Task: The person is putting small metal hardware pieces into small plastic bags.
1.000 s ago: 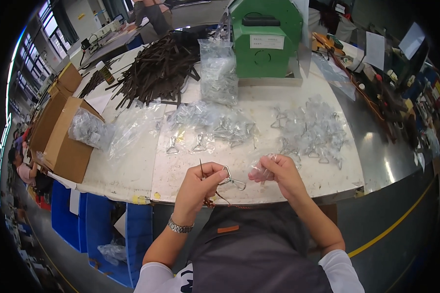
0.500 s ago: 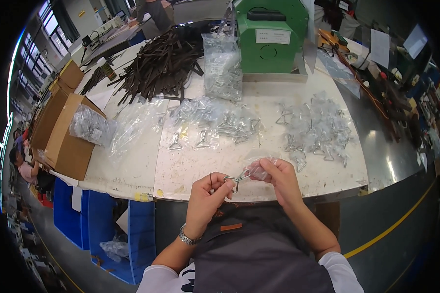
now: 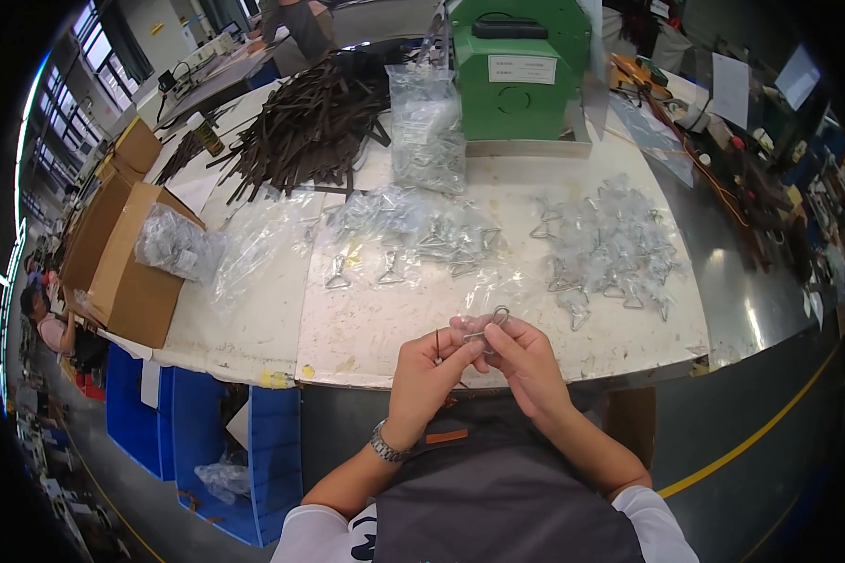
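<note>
Close to the table's front edge, my two hands meet around a silver metal swivel hook [image 3: 500,316]. A rounded loop of it sticks up past my right fingers, while its rest is partly covered by fingertips. My left hand [image 3: 429,375] is closed, pinching the hook with thumb and fingers; a thin dark pointed piece [image 3: 437,343] also stands up from that hand. My right hand [image 3: 528,373] is closed on the hook from the other side. Beyond my hands lie two groups of similar hooks in clear wrapping, a left pile [image 3: 413,225] and a right pile [image 3: 610,249].
A clear bag of metal parts [image 3: 427,141] stands before a green machine [image 3: 512,94]. Dark strips [image 3: 300,127] are heaped at the back left. An open cardboard box [image 3: 136,272] sits at the left edge, above blue bins [image 3: 277,450]. Another person [image 3: 56,324] is far left.
Both hands have come closer together, the left moving right. The hook has turned, its loop now up by my right fingers. Clear plastic no longer shows in my right hand.
</note>
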The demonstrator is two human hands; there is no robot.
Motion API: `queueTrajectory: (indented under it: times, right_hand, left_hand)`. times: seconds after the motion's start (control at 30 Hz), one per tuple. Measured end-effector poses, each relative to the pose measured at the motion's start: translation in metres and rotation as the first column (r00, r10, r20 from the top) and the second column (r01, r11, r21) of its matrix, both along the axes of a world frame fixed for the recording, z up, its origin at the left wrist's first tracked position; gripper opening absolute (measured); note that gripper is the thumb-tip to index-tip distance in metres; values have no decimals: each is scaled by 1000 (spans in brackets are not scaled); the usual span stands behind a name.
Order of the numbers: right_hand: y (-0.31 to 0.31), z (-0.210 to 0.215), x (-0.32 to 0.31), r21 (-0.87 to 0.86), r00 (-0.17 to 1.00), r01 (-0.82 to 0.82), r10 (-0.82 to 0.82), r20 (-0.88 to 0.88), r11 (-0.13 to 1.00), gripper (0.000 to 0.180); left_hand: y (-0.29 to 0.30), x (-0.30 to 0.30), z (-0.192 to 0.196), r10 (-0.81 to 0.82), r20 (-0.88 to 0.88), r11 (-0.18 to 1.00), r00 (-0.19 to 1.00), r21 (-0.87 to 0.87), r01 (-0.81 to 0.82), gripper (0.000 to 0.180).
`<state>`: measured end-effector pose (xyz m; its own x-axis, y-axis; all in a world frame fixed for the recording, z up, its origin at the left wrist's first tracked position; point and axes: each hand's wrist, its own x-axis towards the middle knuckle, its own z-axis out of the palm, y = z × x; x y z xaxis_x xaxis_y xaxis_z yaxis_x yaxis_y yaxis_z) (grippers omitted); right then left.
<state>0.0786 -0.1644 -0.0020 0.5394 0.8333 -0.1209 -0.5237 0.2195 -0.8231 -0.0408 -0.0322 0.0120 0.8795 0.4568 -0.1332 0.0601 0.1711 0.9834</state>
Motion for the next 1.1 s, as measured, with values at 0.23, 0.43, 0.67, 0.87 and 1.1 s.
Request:
queueTrajectory:
  times: [0.23,0.43,0.67,0.87,1.1]
  right_hand:
    - [-15,9,18,-37,992,-120,122,32,992,25]
    - [-16,21,15,-203,887,-411,441,134,889,23]
    - [-28,14,31,-155,849,-524,527,-22,838,22]
    - [-26,14,22,-239,811,-568,585,1,787,20]
    - [-33,9,25,-173,804,-594,587,-99,785,30]
  left_hand:
    - [40,-11,6,-16,49,999,999,-37,18,18]
    - [36,5,16,-325,42,944,945,-42,326,24]
    - [51,-16,-7,-378,268,728,886,-505,463,42]
    - [25,-11,-15,-337,104,923,936,-159,350,27]
    - [16,-17,-12,-315,77,942,946,-92,321,14]
